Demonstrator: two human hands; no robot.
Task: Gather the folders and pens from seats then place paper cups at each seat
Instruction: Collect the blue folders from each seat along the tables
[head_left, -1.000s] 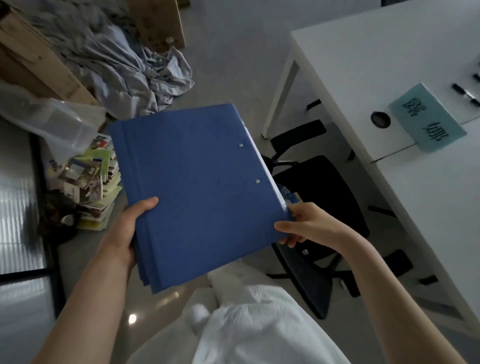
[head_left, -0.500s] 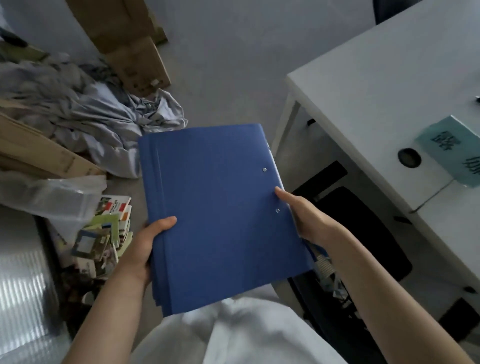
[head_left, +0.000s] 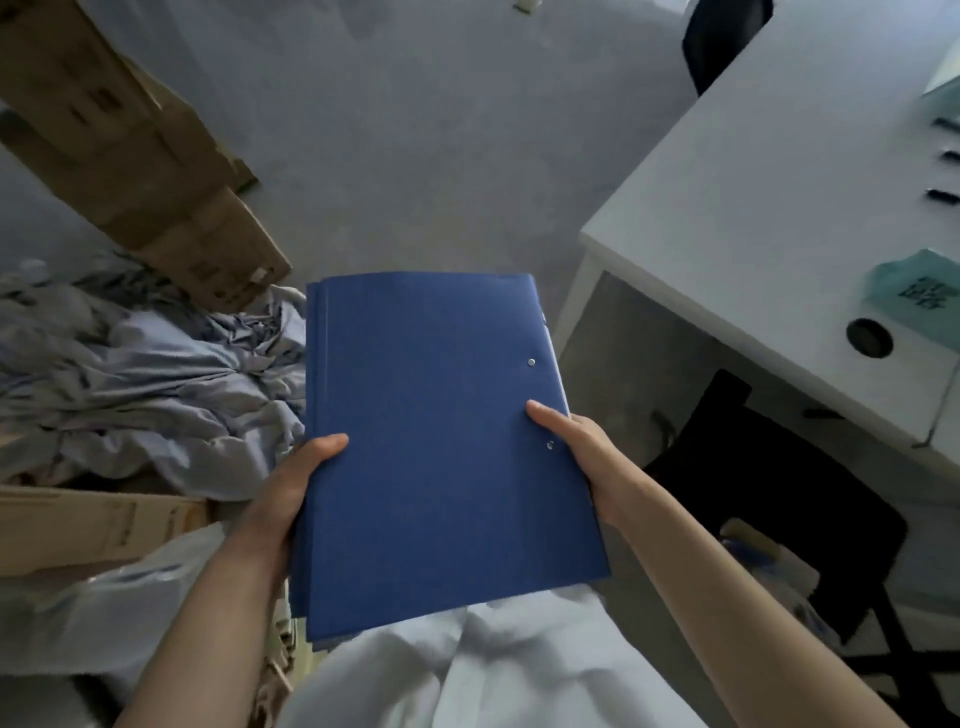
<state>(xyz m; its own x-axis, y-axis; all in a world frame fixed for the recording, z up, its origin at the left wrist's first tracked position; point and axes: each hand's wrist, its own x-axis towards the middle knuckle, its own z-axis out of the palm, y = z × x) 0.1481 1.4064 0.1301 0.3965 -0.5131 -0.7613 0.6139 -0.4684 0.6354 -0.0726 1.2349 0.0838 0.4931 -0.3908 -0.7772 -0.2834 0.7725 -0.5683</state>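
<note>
A stack of blue folders (head_left: 436, 447) is held flat in front of me, above the floor and left of the white table (head_left: 753, 218). My left hand (head_left: 291, 483) grips the stack's left edge, thumb on top. At the right edge my right hand (head_left: 582, 452) holds the stack, thumb lying on the cover near two metal rivets. Dark pens (head_left: 943, 196) lie on the table at the far right edge. No paper cups are in view.
A black office chair (head_left: 769, 499) stands under the table to my right. Teal name cards (head_left: 919, 291) and a round cable hole (head_left: 868, 338) are on the tabletop. Crumpled grey cloth (head_left: 145, 374) and cardboard boxes (head_left: 130, 150) crowd the floor on the left.
The view has tilted up and turned left, so the table corner and chair slid right. My right hand moved from the stack's lower right corner up along its right edge. Both hands kept hold.
</note>
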